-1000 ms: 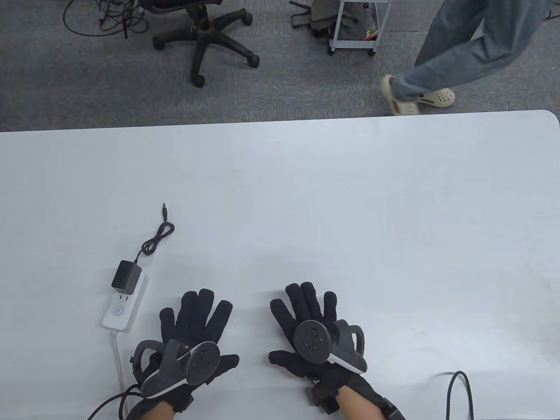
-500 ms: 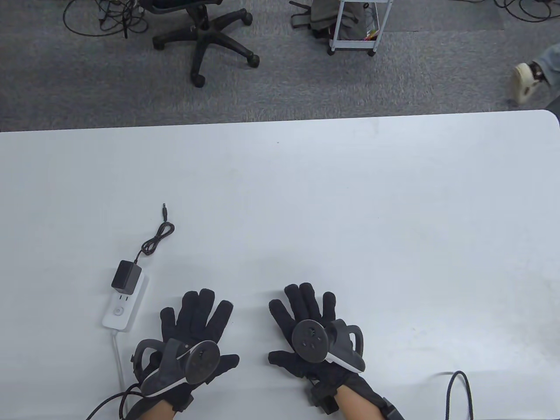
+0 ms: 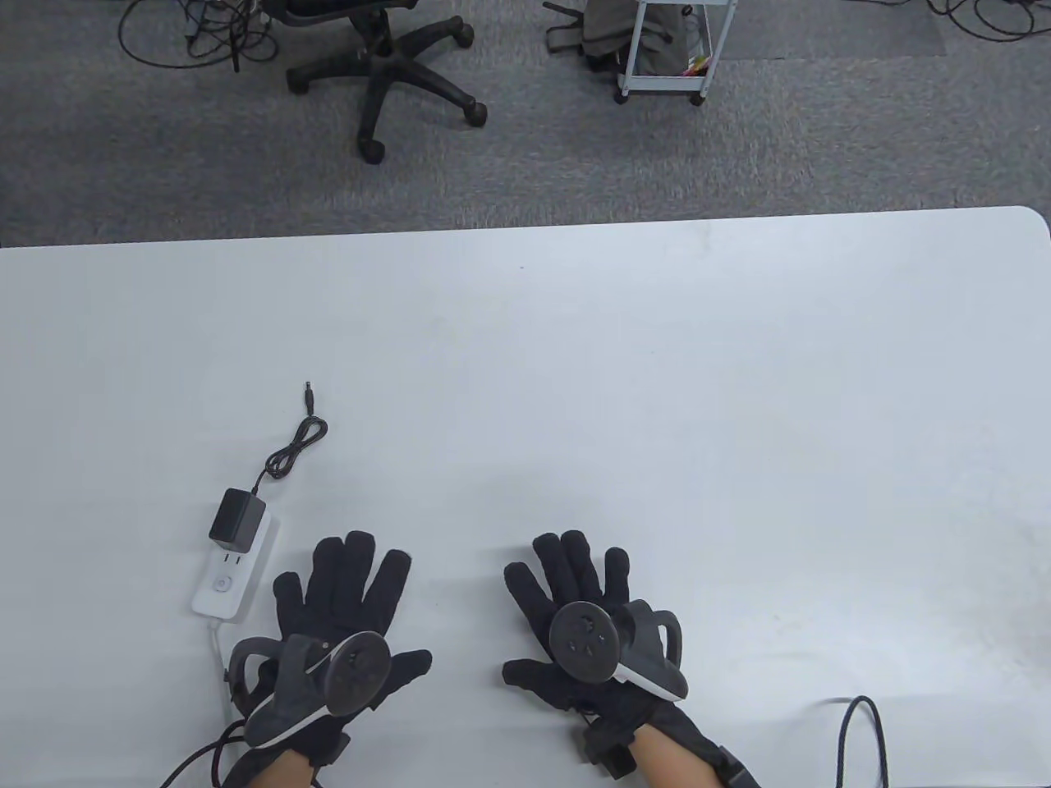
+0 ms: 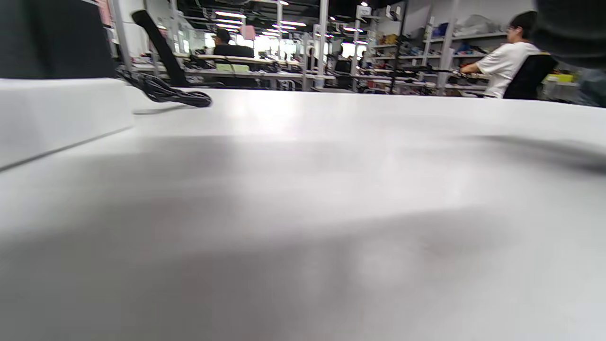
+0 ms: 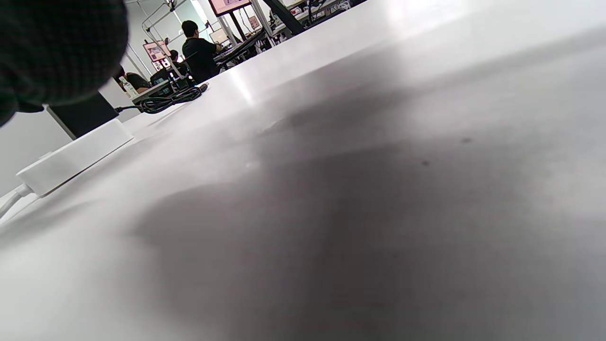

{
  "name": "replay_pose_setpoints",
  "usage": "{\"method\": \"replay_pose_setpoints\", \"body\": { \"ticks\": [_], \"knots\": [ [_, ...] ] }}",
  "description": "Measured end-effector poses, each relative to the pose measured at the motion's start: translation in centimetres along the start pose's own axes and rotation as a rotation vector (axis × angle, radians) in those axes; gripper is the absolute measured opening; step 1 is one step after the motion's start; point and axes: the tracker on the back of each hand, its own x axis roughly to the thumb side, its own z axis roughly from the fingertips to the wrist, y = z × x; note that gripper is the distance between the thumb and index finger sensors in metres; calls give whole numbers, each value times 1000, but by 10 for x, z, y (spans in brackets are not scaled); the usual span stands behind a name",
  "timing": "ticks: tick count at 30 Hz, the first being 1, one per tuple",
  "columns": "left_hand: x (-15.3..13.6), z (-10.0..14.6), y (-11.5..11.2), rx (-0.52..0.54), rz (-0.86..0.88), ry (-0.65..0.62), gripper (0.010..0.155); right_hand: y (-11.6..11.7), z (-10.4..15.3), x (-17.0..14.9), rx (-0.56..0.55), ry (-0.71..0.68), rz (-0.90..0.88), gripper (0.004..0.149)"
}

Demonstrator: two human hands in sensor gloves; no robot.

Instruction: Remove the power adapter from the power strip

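Both grips lie flat and spread on the tabletop [image 3: 657, 369], holding nothing: the left hand [image 3: 341, 603] sits just beside the strip [image 3: 234, 579], the right hand [image 3: 579, 611] well apart from it. The adapter [image 3: 238, 519] stands plugged into the strip's far end, near the tabletop's left front. It looks like a rigid, light plastic block with smooth, perhaps slippery sides, so I judge the best hold is a pinch across its two broad faces, pulling straight up while the other hand presses the strip down; the strip seems light enough to lift with it otherwise. The adapter is black and boxy, with a thin black cord [image 3: 291, 451] coiling away to a barrel plug [image 3: 310, 400]; the strip is white, with a round button and a free socket.
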Motion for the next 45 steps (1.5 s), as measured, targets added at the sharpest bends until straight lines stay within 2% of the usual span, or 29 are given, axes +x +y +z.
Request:
{"method": "replay_pose_setpoints", "body": {
  "ticks": [4,8,10,13,17,19,24,26,28,38,41,45],
  "knots": [
    [-26,5,9,46,31,115,103,-1,1,1,-9,-10,-10,95],
    [-65,15,13,80,91,290,106,-2,1,1,-9,-16,-11,95],
    [-80,19,13,68,131,387,108,-2,1,1,-10,-19,-17,95],
    [-99,24,6,-23,191,573,111,-1,1,0,-7,-23,-21,95],
    [-104,20,-3,-10,168,715,113,0,1,-1,4,-18,-24,95],
    [-106,16,-10,-79,192,709,113,-1,2,-3,-2,-14,-35,95],
    [-112,5,-22,-92,158,734,103,1,1,-1,8,-20,-27,95],
    [-115,3,-27,-113,177,744,96,2,0,0,10,-22,-24,95],
    [-116,2,-30,-92,129,756,81,2,0,1,15,-24,-29,95],
    [-116,0,-31,-69,130,738,82,3,0,1,29,-17,-28,94],
    [-114,1,-27,-58,205,693,82,1,0,1,16,-23,-40,94],
    [-98,0,-18,-17,260,563,82,0,1,0,13,-20,-41,94]
  ]
}}
